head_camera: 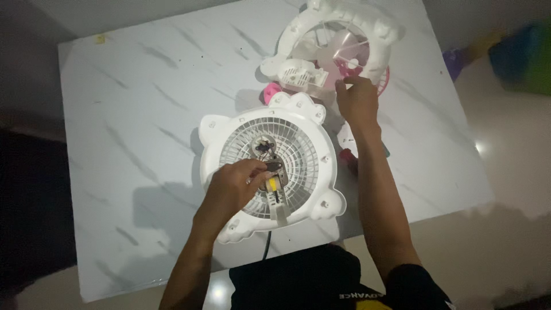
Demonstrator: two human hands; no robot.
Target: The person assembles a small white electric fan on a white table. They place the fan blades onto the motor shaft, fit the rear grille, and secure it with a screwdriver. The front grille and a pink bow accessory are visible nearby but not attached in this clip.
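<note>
**Both hands on the opened fan**

I see my left hand (235, 182) resting on the white fan housing (270, 166) near the table's (132, 109) front edge, fingers pinched on the small wired motor part (272, 167) at its centre, steadying it. My right hand (357, 99) reaches toward the far edge, fingertips touching the second housing with translucent blades (338, 49); I cannot tell whether it grips.

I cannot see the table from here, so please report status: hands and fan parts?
Left hand on motor at centre of white fan grille. Right hand touching second fan housing. Black cable hangs off table edge.
</note>
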